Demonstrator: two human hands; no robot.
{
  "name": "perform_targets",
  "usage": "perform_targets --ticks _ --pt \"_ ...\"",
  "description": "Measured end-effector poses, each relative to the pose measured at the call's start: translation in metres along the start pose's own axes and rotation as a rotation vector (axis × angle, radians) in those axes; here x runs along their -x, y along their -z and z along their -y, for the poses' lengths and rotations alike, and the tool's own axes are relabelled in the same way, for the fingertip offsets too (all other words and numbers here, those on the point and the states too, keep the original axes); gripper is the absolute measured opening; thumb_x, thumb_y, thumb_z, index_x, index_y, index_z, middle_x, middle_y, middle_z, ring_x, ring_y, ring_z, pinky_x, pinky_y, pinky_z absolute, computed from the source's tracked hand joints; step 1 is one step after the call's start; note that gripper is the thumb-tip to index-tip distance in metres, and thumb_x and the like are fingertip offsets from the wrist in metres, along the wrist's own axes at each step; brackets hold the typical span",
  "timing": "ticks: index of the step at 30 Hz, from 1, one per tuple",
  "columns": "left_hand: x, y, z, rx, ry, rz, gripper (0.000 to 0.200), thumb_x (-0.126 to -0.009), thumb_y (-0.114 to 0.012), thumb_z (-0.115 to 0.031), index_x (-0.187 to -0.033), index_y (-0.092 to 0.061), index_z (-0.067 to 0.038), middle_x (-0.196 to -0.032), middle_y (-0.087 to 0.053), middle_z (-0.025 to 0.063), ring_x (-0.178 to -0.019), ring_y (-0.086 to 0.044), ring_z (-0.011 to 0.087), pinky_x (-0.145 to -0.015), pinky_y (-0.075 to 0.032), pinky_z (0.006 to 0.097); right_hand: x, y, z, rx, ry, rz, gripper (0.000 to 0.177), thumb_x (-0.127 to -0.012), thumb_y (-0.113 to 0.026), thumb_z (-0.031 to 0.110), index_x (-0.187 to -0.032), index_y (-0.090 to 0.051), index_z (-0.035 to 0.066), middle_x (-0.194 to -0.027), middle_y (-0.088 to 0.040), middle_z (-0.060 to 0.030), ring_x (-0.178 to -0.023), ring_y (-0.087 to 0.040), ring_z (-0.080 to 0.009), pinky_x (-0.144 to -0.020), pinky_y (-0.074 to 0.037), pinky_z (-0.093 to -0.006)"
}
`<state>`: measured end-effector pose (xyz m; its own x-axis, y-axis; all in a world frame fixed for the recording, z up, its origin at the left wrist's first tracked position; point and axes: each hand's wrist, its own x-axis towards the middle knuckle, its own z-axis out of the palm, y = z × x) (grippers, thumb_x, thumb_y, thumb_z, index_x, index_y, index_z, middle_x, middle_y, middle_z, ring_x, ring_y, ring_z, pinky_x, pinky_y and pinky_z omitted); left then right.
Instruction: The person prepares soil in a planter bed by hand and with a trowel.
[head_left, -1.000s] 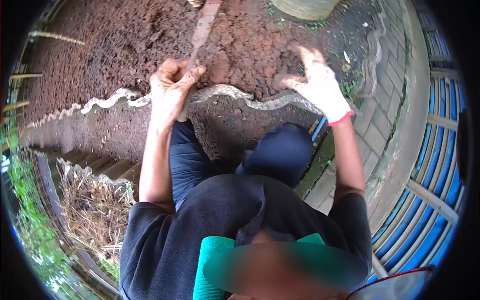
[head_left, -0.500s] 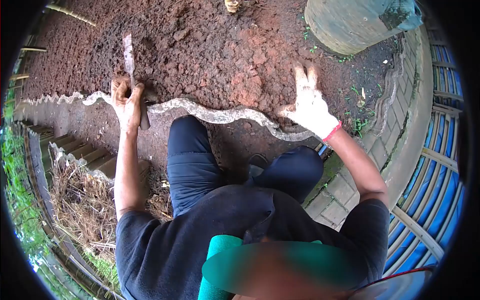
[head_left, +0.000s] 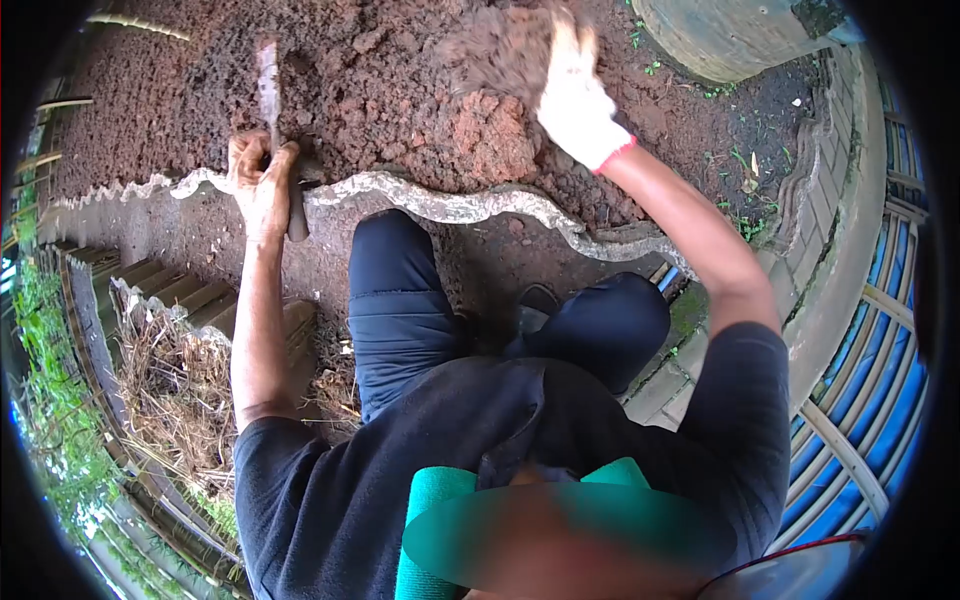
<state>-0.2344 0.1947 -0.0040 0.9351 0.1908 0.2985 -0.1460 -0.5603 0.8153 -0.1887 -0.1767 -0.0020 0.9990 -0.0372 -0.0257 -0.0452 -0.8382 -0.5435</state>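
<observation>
My left hand, bare and muddy, is closed around a narrow trowel at the wavy edging strip. The trowel's dirt-smeared blade points up over the soil, and its handle shows below my fist. My right hand wears a white glove with a red cuff, its fingers stretched out on the dark soil. Beside those fingers loose soil is blurred by motion. Some of the fingertips are hidden or smeared. A reddish clump of earth lies to the left of the glove.
A large pale planting bag stands at the upper right. A brick-paved border curves down the right side, beside blue sheeting with slats. Dry straw lies at the lower left behind corrugated edging. My knees are close to the wavy strip.
My gloved right hand has moved up and left, from beside the strip farther onto the bed, and soil there is now moving. My left hand still holds the trowel. The view has shifted slightly.
</observation>
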Motion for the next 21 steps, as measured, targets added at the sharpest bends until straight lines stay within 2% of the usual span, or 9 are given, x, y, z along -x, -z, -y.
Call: perform_targets --ticks 3,6,7,10,12,15,16,17,21 --pt "-0.002 0.002 0.005 0.004 0.033 0.011 0.013 -0.080 -0.072 -0.001 -0.082 -0.060 0.001 -0.095 -0.050 0.0023 -0.086 -0.049 0.0115 -0.079 -0.042 0.0246 -0.024 0.006 0.071 -0.077 -0.105 -0.197 0.085 -0.080 -0.074 0.020 -0.149 -0.026 0.005 -0.148 -0.034 -0.0323 -0.123 -0.053 -0.0463 -0.101 -0.049 -0.0435" --pt "-0.003 0.004 0.004 -0.029 -0.029 0.040 0.014 -0.081 -0.072 -0.001 -0.085 -0.058 0.000 -0.096 -0.049 0.0024 -0.087 -0.047 0.0116 -0.080 -0.041 0.0246 -0.060 0.018 0.081 -0.242 -0.088 -0.112 0.096 -0.076 -0.079 0.027 -0.150 -0.024 0.001 -0.147 -0.034 -0.0365 -0.128 -0.048 -0.0477 -0.106 -0.046 -0.0445" --pt "-0.006 0.005 0.016 -0.008 -0.047 0.048 0.014 -0.082 -0.072 -0.002 -0.085 -0.058 0.000 -0.096 -0.049 0.0024 -0.086 -0.047 0.0118 -0.080 -0.041 0.0250 -0.066 0.008 0.067 -0.195 0.108 -0.306 0.088 -0.076 -0.078 0.029 -0.146 -0.034 0.000 -0.137 -0.045 -0.0367 -0.125 -0.051 -0.0471 -0.104 -0.046 -0.0451" --pt "-0.006 0.005 0.010 0.005 -0.062 0.021 0.011 -0.084 -0.072 -0.003 -0.082 -0.062 -0.001 -0.090 -0.051 -0.0005 -0.081 -0.047 0.0084 -0.075 -0.040 0.0231 -0.054 0.056 0.024 -0.255 0.355 -0.321 0.068 -0.076 -0.075 0.026 -0.134 -0.052 0.000 -0.119 -0.062 -0.0276 -0.112 -0.061 -0.0404 -0.098 -0.049 -0.0432" --pt "-0.005 0.005 0.013 0.093 0.026 0.034 0.012 -0.084 -0.073 -0.004 -0.081 -0.062 0.000 -0.096 -0.051 0.0021 -0.085 -0.049 0.0111 -0.079 -0.041 0.0253 -0.032 0.079 -0.016 -0.084 0.280 -0.291 0.058 -0.080 -0.074 0.028 -0.128 -0.058 0.001 -0.113 -0.067 -0.0242 -0.106 -0.064 -0.0381 -0.093 -0.051 -0.0416" --pt "-0.006 0.005 0.012 0.073 0.006 0.014 0.012 -0.084 -0.073 -0.004 -0.081 -0.062 -0.001 -0.094 -0.052 0.0016 -0.085 -0.049 0.0110 -0.079 -0.041 0.0249 -0.004 0.064 -0.102 0.516 0.182 -0.099 0.085 -0.082 -0.071 0.045 -0.147 -0.035 0.003 -0.133 -0.049 -0.0350 -0.108 -0.064 -0.0436 -0.090 -0.055 -0.0458" --pt "-0.006 0.007 0.012 0.054 -0.001 0.020 0.012 -0.084 -0.073 -0.004 -0.081 -0.062 -0.001 -0.094 -0.052 0.0015 -0.085 -0.049 0.0110 -0.079 -0.041 0.0248 0.017 0.059 -0.109 0.540 0.014 -0.107 0.086 -0.081 -0.070 0.052 -0.142 -0.041 -0.001 -0.125 -0.057 -0.0332 -0.110 -0.063 -0.0416 -0.092 -0.053 -0.0447" --pt "-0.006 0.006 0.014 0.037 -0.005 0.027 0.012 -0.085 -0.073 -0.004 -0.081 -0.062 -0.001 -0.093 -0.052 0.0013 -0.085 -0.049 0.0110 -0.080 -0.041 0.0247 0.027 0.053 -0.111 0.612 0.146 -0.243 0.089 -0.080 -0.072 0.052 -0.139 -0.041 -0.006 -0.121 -0.060 -0.0308 -0.112 -0.062 -0.0388 -0.093 -0.053 -0.0439" --pt "-0.009 0.001 0.020 0.207 0.071 -0.035 0.011 -0.086 -0.073 -0.003 -0.085 -0.062 -0.002 -0.091 -0.053 -0.0003 -0.082 -0.049 0.0084 -0.076 -0.042 0.0229 0.012 0.034 -0.055 0.050 0.201 -0.162 0.059 -0.083 -0.069 0.047 -0.116 -0.060 0.000 -0.105 -0.067 -0.0251 -0.089 -0.068 -0.0340 -0.079 -0.057 -0.0417"
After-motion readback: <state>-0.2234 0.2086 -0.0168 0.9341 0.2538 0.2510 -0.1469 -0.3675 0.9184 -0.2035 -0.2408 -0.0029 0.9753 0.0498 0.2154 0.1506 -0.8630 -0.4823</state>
